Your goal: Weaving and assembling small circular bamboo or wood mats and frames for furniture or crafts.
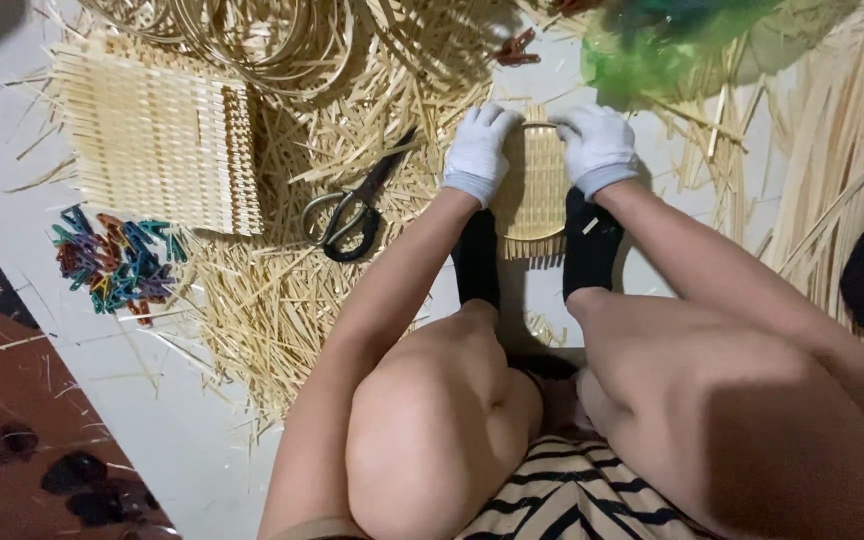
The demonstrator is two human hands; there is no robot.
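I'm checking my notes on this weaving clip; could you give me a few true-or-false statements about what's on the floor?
1. Both hands wear white gloves. True: the left hand and right hand grip the small woven piece.
2. The scissors lie to the right of the right hand. False: the scissors lie left of the left hand.
3. A flat woven mat lies at upper left. True: the woven mat.
4. The coloured clips sit on the mat. False: the coloured clips lie on the floor below it.
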